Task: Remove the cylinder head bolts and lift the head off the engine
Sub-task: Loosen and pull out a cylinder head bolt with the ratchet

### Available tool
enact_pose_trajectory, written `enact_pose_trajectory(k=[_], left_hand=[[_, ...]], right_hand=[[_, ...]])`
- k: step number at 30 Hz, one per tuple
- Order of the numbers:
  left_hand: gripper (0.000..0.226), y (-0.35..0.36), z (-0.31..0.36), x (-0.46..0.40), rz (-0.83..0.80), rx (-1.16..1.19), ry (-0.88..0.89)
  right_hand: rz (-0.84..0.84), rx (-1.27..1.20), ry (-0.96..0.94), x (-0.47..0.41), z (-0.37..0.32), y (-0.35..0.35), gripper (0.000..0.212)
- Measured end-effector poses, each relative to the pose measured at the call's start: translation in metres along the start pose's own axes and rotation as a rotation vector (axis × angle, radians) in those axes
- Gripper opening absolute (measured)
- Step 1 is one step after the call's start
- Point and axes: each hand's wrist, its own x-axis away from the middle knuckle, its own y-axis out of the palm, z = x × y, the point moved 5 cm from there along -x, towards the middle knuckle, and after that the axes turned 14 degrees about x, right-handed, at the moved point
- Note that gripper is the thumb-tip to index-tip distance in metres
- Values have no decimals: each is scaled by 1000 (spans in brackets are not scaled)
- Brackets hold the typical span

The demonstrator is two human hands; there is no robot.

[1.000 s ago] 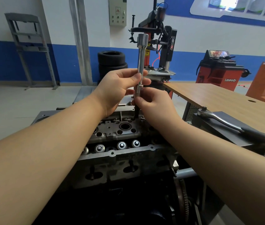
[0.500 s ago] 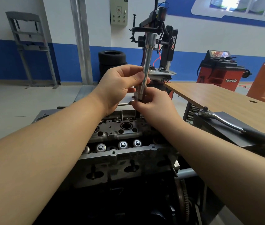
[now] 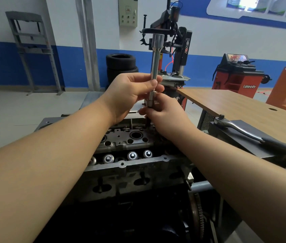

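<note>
The grey cylinder head sits on the engine block below my arms, with shiny valve lifters along its near side. Above its far right corner I hold a long chrome extension bar upright, a socket at its lower end. My left hand pinches the bar's shaft about midway. My right hand wraps the socket end just below; a dark bolt shank seems to hang beneath it, mostly hidden by my fingers.
A ratchet wrench lies on a dark tray to the right, beside a wooden table. A flywheel sits low on the engine's right. Stacked tyres, a tyre changer and a red balancer stand behind.
The bar tilted right half a second ago and now stands nearly upright again. Both hands have kept their hold above the head's far right corner.
</note>
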Motion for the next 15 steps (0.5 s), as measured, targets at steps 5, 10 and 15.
enact_pose_trajectory(k=[5, 10, 15], left_hand=[[50, 4, 6, 4, 25, -94, 62], [18, 2, -3, -1, -36, -87, -30], [21, 3, -4, 0, -103, -55, -79]], right_hand=[[-22, 313, 8, -1, 1, 10, 35], [-49, 475, 3, 0, -5, 12, 19], [-31, 456, -9, 1, -5, 10, 8]])
